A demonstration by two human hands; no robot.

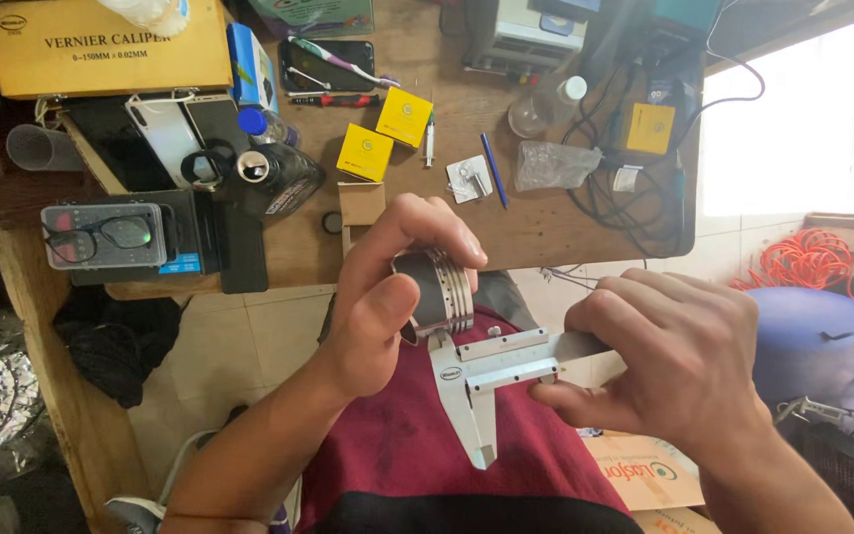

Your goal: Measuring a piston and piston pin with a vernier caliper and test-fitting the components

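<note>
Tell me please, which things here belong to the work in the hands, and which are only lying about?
In use:
- left hand holding a grooved metal piston
- right hand holding a steel caliper set against the piston

Lying about on the wooden bench:
- two yellow boxes
- toothbrush
- blue pen
- spectacles in a clear case
- dark bottle
</note>
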